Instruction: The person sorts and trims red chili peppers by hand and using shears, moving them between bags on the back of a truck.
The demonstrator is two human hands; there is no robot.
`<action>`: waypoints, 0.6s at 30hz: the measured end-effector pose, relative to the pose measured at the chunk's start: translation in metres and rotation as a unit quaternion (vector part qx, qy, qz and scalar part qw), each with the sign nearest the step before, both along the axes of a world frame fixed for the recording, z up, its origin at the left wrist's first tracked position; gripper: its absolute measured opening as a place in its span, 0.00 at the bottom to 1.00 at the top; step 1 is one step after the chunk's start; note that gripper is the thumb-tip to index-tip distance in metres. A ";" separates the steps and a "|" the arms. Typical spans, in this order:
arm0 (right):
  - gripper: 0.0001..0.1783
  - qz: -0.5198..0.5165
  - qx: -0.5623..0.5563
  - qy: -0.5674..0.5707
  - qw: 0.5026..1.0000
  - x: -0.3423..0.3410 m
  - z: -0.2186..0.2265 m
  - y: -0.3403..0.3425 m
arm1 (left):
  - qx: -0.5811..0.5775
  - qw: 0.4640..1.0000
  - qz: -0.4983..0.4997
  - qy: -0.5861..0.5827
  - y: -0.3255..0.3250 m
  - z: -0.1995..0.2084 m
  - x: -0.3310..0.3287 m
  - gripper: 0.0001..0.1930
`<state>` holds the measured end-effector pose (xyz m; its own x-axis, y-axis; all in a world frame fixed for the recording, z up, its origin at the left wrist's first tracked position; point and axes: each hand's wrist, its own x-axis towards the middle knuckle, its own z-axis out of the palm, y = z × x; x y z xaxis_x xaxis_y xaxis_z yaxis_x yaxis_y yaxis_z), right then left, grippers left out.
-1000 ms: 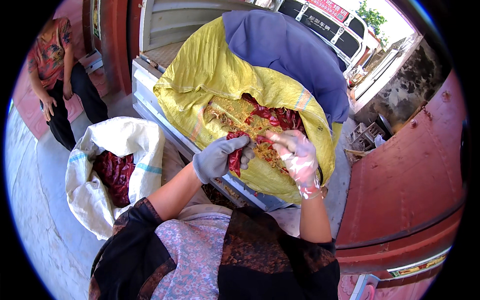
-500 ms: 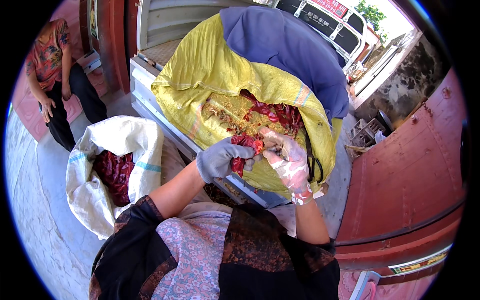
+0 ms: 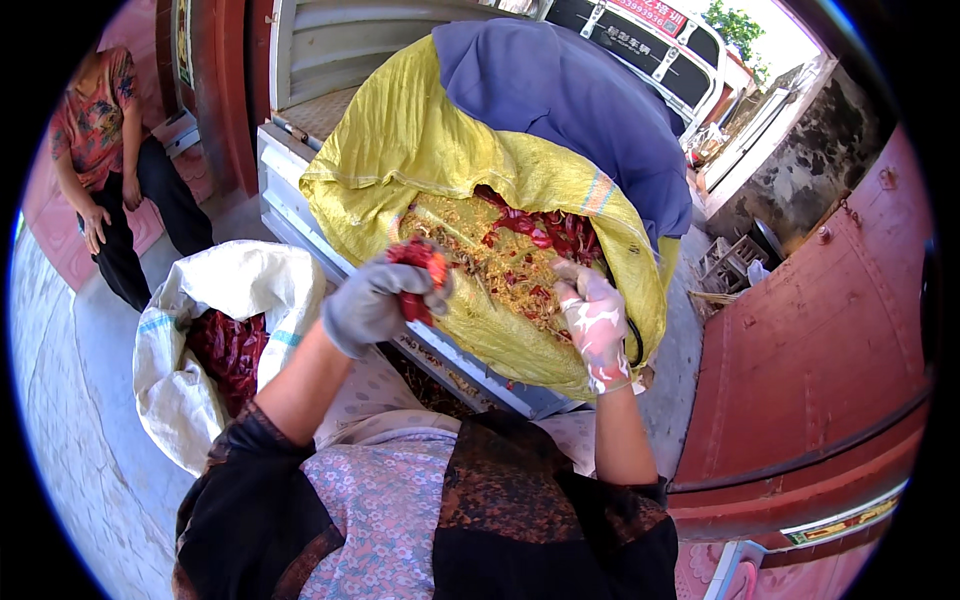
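My left hand [image 3: 368, 305], in a grey glove, is closed around a bunch of dried red chillies [image 3: 418, 268] and is slightly blurred. It is over the near left edge of a big yellow woven sack [image 3: 375, 140]. In a pink-and-white camouflage glove, my right hand [image 3: 597, 325] is above the right part of the sack's mouth. Its fingers are loosely bent and apart, with nothing visible in them. Beneath the hands lie yellowish stem bits and seeds [image 3: 500, 262], with more red chillies [image 3: 555, 232] behind them in the sack.
A white woven sack [image 3: 165, 375], holding red chillies [image 3: 228, 350], stands at my left. The yellow sack rests on a grey truck bed [image 3: 290, 190] with a dark blue cloth [image 3: 560, 90] behind it. Another person [image 3: 115, 150] sits at the far left. A red metal door [image 3: 820, 330] stands right.
My left hand has moved left and away from the right, carrying the chillies. My right hand has shifted slightly right and down, and the hands are now apart.
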<state>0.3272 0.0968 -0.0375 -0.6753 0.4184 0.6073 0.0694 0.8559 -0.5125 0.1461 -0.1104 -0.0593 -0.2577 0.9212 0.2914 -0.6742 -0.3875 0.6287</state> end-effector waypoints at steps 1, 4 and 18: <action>0.12 -0.019 0.045 0.001 0.999 0.001 -0.005 0.020 | -0.008 0.998 0.055 0.028 -0.016 0.007 -0.011 0.11; 0.13 -0.074 0.005 -0.033 0.997 0.000 -0.025 0.083 | -0.100 0.968 0.186 0.134 -0.071 -0.036 -0.088 0.09; 0.06 0.100 -0.214 0.086 0.968 -0.055 -0.121 0.228 | -0.517 0.550 0.505 0.419 -0.234 -0.167 -0.140 0.21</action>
<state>0.2722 0.3252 -0.1586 -0.6730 0.5285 0.5175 -0.1937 0.5494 -0.8128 0.0066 -0.3447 -0.2263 -0.9645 0.2162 0.1516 0.2496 0.5589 0.7908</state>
